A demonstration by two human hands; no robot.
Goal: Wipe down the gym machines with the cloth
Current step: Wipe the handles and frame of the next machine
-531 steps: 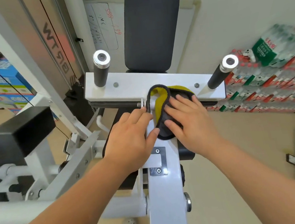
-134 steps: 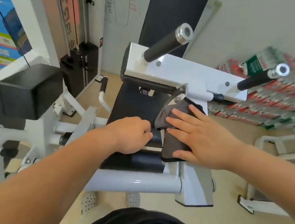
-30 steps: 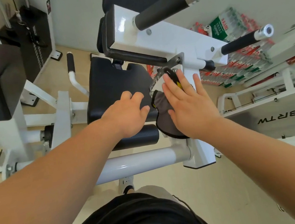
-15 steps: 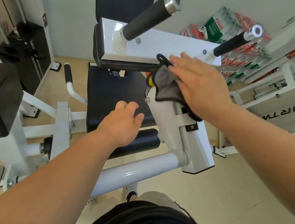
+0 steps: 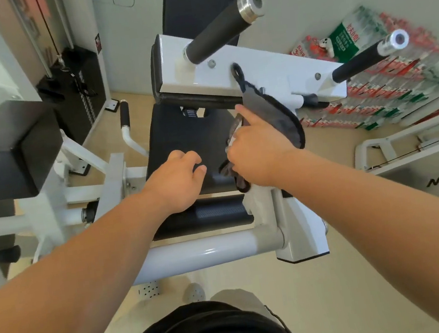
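Observation:
A white gym machine with a black seat and two black handles stands in front of me. My right hand grips a grey cloth with a black edge and a hanging loop, its fingers curled round the cloth at the machine's upright arm on the seat's right side. The cloth flaps up over the back of that hand. My left hand rests on the front of the seat with loosely bent fingers and holds nothing.
A black weight stack stands at the back left, and a black pad on a white frame sits at the left. Packs of bottled water are stacked along the right wall. Another white machine frame is at the right.
My right hand has come down and back from the white crossbar with the cloth, now bunched in a grip beside the seat. My left hand stays on the seat.

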